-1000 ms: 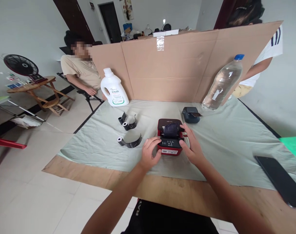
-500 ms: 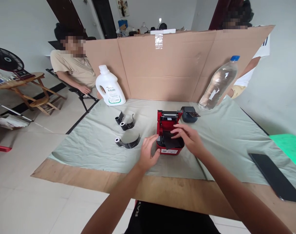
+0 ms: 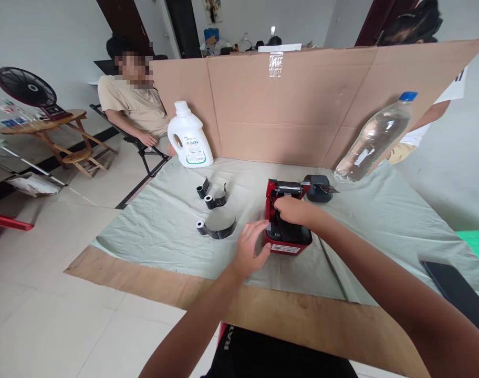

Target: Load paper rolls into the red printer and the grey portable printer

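Observation:
A small red and black label printer (image 3: 289,248) stands on the cloth with its lid raised at the back. Black film or ribbon (image 3: 290,228) lies inside it. My left hand (image 3: 250,248) rests against the printer's left front side, thumb and fingers spread. Over the open body, my right hand (image 3: 297,211) reaches in with curled fingers at the inner left side. Its fingertips are hidden, and I cannot make out what they pinch. Left of the printer lie a partly unrolled roll of black ribbon (image 3: 218,232), a second such roll (image 3: 216,201) and a small black roll (image 3: 202,189).
A dark grey device (image 3: 319,190) sits behind the printer's right side. A white jug (image 3: 190,136) and a clear bottle (image 3: 375,139) stand before a cardboard screen (image 3: 279,115). At right are a phone (image 3: 458,289) and a green sheet (image 3: 476,244). Two people sit beyond.
My right hand has moved left and deeper into the printer, its fingers now curled. My left hand stays at the printer's side. The whole view has shifted slightly.

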A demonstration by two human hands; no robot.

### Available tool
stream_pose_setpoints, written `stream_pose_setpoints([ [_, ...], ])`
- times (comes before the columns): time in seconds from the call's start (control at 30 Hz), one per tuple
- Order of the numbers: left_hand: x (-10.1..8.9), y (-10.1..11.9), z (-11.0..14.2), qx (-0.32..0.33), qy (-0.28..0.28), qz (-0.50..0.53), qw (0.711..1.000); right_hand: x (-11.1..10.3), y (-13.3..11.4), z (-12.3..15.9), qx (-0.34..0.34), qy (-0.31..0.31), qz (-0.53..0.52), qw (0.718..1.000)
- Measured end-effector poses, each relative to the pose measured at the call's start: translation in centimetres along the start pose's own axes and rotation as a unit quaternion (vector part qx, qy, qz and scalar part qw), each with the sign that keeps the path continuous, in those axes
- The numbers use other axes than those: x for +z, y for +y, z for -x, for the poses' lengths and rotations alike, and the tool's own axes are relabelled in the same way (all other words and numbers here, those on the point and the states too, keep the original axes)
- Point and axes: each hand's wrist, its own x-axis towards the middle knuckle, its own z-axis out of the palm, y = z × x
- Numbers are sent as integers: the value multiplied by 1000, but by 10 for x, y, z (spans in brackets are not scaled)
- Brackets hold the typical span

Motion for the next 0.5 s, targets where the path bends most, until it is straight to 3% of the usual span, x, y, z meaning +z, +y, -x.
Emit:
stream_pose_setpoints([
  [0.2, -1, 5, -2, -4, 0, 11, 1000, 5, -1, -3, 14, -50, 30, 998],
  [0.4, -1, 6, -1, -2, -4, 15, 1000, -4, 3, -5, -23, -104, 19, 994],
  [0.5, -1, 6, -1, -11, -7, 15, 1000, -12, 0, 9, -28, -74, 24, 997],
])
